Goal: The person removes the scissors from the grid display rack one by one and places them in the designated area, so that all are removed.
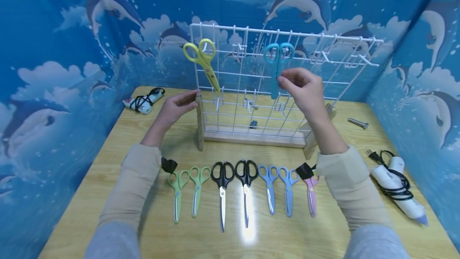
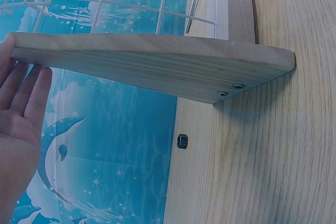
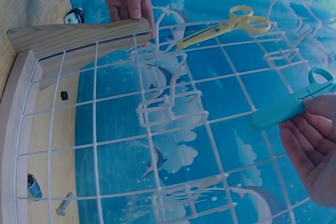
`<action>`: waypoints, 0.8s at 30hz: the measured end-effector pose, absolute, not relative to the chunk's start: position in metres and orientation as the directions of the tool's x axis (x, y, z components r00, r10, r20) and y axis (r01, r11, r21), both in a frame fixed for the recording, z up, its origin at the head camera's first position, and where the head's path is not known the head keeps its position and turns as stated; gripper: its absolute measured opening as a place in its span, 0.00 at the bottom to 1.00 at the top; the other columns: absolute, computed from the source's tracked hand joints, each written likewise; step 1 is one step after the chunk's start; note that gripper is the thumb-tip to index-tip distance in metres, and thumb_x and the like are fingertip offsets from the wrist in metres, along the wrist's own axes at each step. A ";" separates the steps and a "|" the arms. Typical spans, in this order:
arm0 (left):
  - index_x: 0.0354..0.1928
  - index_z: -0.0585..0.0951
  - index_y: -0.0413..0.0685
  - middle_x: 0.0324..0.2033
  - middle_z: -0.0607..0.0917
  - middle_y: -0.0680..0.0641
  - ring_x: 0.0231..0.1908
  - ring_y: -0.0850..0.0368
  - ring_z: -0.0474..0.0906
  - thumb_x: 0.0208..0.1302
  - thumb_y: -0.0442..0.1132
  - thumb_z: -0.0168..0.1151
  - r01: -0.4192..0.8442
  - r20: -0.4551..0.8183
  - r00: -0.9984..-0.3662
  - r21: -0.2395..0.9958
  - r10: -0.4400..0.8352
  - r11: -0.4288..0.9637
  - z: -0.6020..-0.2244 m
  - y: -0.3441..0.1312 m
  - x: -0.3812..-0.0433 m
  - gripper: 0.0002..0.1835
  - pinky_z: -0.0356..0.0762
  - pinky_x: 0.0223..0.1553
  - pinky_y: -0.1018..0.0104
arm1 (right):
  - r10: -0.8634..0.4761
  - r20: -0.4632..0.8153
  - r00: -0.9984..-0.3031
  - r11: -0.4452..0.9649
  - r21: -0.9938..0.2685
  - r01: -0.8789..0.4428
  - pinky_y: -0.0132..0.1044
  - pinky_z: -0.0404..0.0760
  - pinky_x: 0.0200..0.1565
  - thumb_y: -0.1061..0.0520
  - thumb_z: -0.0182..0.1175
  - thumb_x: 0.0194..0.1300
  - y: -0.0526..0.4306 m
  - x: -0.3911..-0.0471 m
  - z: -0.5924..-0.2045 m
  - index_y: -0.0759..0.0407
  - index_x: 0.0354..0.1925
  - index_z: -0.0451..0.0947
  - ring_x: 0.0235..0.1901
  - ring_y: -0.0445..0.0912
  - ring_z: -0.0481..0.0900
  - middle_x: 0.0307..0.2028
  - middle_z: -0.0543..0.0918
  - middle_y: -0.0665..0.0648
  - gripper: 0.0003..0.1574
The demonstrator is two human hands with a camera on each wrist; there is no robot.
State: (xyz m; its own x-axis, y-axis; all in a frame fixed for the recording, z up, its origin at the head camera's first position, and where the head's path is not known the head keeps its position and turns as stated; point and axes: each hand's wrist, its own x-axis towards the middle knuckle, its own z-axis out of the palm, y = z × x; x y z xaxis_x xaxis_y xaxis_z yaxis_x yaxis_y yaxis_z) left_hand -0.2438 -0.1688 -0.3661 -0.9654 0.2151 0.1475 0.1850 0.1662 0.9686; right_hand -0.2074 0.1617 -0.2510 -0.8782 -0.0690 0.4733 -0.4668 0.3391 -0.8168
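My right hand [image 1: 303, 89] pinches teal scissors [image 1: 276, 61] by their blade part, handles up, in front of the white wire rack [image 1: 240, 74]. In the right wrist view these scissors [image 3: 281, 109] lie between thumb and fingers; whether a handle loop sits on a hook I cannot tell. My left hand [image 1: 176, 109] holds the top of the rack's left wooden upright [image 1: 200, 125], with fingertips against it in the left wrist view. Yellow scissors [image 1: 205, 61] hang tilted at the rack's upper left, blades down.
On the table before the rack lie green scissors [image 1: 177, 187], black-handled scissors [image 1: 222, 181], blue scissors [image 1: 269, 183] and pink scissors [image 1: 311, 195]. Bare hooks [image 1: 248, 105] stick out of the rack. A bolt [image 1: 358, 123] and a corded white tool [image 1: 399, 187] lie right; another corded item [image 1: 143, 101] left.
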 end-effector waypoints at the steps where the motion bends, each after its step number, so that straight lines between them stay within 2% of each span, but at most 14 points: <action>1: 0.54 0.69 0.62 0.53 0.71 0.53 0.52 0.61 0.66 0.49 0.48 0.61 0.189 0.152 -0.965 0.968 0.214 0.163 -0.367 -0.169 -0.244 0.26 0.70 0.50 0.66 | -0.073 0.479 -0.875 0.340 -0.813 -0.473 0.25 0.76 0.32 0.56 0.58 0.54 0.162 -0.205 -0.250 0.65 0.37 0.76 0.29 0.42 0.76 0.28 0.79 0.48 0.15; 5: 0.54 0.69 0.61 0.54 0.70 0.53 0.53 0.61 0.66 0.49 0.47 0.61 0.180 0.143 -0.966 0.970 0.216 0.163 -0.366 -0.169 -0.244 0.27 0.70 0.50 0.66 | -0.095 0.494 -0.864 0.355 -0.794 -0.493 0.25 0.76 0.31 0.56 0.58 0.54 0.164 -0.195 -0.243 0.65 0.37 0.76 0.29 0.42 0.76 0.28 0.78 0.49 0.14; 6: 0.54 0.69 0.60 0.54 0.70 0.52 0.53 0.59 0.66 0.50 0.48 0.60 0.167 0.126 -0.971 0.965 0.202 0.202 -0.359 -0.166 -0.238 0.26 0.69 0.51 0.64 | -0.101 0.497 -0.862 0.356 -0.791 -0.497 0.25 0.76 0.31 0.56 0.58 0.54 0.164 -0.191 -0.241 0.65 0.36 0.76 0.29 0.42 0.76 0.28 0.78 0.49 0.14; 13: 0.57 0.66 0.55 0.56 0.68 0.49 0.54 0.58 0.65 0.53 0.43 0.58 0.144 0.098 -0.972 0.967 0.215 0.211 -0.344 -0.160 -0.226 0.27 0.69 0.51 0.66 | -0.134 0.521 -0.843 0.332 -0.778 -0.533 0.25 0.77 0.31 0.60 0.58 0.53 0.171 -0.166 -0.235 0.66 0.34 0.76 0.27 0.41 0.77 0.27 0.79 0.51 0.09; 16: 0.56 0.67 0.56 0.55 0.68 0.49 0.54 0.57 0.65 0.52 0.44 0.58 0.151 0.105 -0.971 0.966 0.215 0.210 -0.347 -0.161 -0.229 0.26 0.69 0.51 0.65 | -0.137 0.530 -0.837 0.328 -0.773 -0.543 0.24 0.77 0.29 0.62 0.58 0.53 0.180 -0.155 -0.238 0.67 0.32 0.76 0.26 0.41 0.77 0.25 0.79 0.53 0.08; 19: 0.55 0.69 0.59 0.54 0.70 0.50 0.53 0.58 0.66 0.51 0.46 0.59 0.174 0.130 -0.967 0.965 0.218 0.196 -0.355 -0.164 -0.235 0.26 0.69 0.51 0.65 | -0.118 0.496 -0.860 0.349 -0.790 -0.504 0.23 0.76 0.28 0.61 0.58 0.53 0.193 -0.145 -0.246 0.66 0.32 0.76 0.26 0.40 0.76 0.25 0.79 0.54 0.07; 21: 0.54 0.69 0.61 0.53 0.71 0.52 0.52 0.60 0.67 0.49 0.46 0.61 0.195 0.156 -0.961 0.968 0.230 0.158 -0.365 -0.168 -0.243 0.26 0.70 0.50 0.66 | -0.100 0.452 -0.886 0.337 -0.823 -0.457 0.23 0.76 0.28 0.61 0.57 0.54 0.203 -0.139 -0.254 0.66 0.32 0.75 0.26 0.41 0.76 0.25 0.78 0.55 0.07; 24: 0.53 0.70 0.63 0.53 0.71 0.53 0.51 0.61 0.68 0.49 0.48 0.60 0.206 0.166 -0.960 0.963 0.225 0.172 -0.368 -0.170 -0.245 0.26 0.71 0.49 0.66 | -0.064 0.379 -0.923 0.289 -0.878 -0.381 0.22 0.76 0.29 0.62 0.57 0.54 0.220 -0.132 -0.268 0.65 0.31 0.75 0.26 0.41 0.76 0.25 0.76 0.55 0.06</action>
State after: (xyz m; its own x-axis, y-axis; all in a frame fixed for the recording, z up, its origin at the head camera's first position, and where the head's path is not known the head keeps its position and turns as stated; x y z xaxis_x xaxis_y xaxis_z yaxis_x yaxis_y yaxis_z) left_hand -0.2446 -0.1697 -0.3676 -0.9603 0.2247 0.1656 0.2064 0.1725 0.9631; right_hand -0.1321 0.2197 -0.2684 -0.9230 -0.0644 0.3793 -0.3811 0.2886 -0.8783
